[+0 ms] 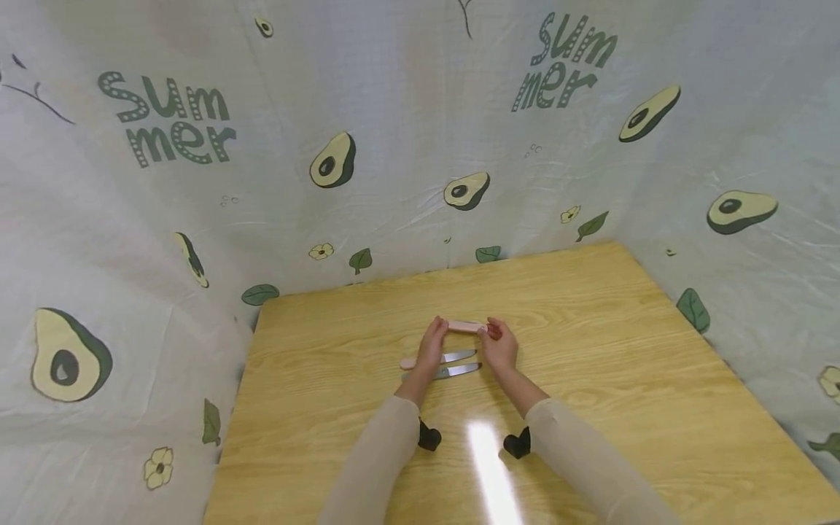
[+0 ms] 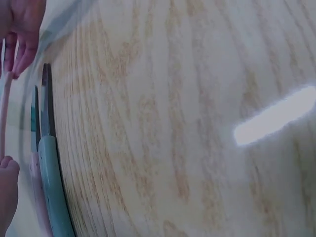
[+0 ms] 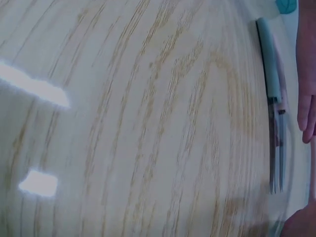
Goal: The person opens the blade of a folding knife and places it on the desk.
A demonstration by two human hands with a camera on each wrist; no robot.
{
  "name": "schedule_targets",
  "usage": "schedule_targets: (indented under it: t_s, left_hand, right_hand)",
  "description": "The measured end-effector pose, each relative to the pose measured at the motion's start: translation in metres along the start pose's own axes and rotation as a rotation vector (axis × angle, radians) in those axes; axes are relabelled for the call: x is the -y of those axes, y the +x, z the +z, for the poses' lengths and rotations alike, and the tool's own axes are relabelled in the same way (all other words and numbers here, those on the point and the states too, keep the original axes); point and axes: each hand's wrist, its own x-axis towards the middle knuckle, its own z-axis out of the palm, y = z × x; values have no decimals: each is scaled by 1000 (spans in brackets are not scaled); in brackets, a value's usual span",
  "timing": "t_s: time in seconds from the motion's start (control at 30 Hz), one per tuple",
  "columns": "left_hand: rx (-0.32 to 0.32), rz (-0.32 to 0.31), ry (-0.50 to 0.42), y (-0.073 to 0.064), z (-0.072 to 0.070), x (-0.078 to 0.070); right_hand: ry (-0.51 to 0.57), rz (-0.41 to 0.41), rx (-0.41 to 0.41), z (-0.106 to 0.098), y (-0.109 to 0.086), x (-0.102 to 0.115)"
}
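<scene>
Between my two hands a slim pink folding knife is held level above the table, its blade apparently folded in. My left hand pinches its left end, and my right hand pinches the right end. Nearer to me, two unfolded knives lie side by side with blades toward the right. One is a pink-handled knife, its handle partly behind my left hand. The other, a green-handled knife, lies closest to me. In the left wrist view, the held knife shows edge-on between the fingers.
The wooden table carries a bright light reflection toward the front. A pale curtain printed with avocados and leaves rises along the back and sides. Black wrist mounts stick out below both sleeves.
</scene>
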Motion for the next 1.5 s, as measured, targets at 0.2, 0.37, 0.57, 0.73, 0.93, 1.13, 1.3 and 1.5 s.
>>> schedule_targets:
  t_s: [0.2, 0.37, 0.57, 0.73, 0.93, 1.13, 1.3, 1.5]
  left_hand:
    - [-44, 83, 73, -15, 7, -7]
    - [-157, 187, 133, -9, 5, 13]
    - [-331, 271, 116, -10, -1, 18]
    - [-402, 221, 1, -13, -5, 13]
    - [-301, 157, -94, -32, -13, -9]
    - [-179, 35, -187, -24, -26, 12]
    - [-149, 33, -142, -28, -32, 17]
    - [-22, -36, -131, -34, -46, 18]
  right_hand:
    - [165, 28, -60, -1, 1, 5]
    - [384, 85, 36, -3, 3, 11]
    - [512, 100, 118, -3, 0, 14]
    - [526, 88, 192, -2, -4, 12]
    - [551, 141, 372, -5, -6, 12]
    - [501, 131, 526, -13, -5, 11]
    - [470, 135, 670, -15, -8, 12]
    - [465, 136, 754, -14, -10, 13]
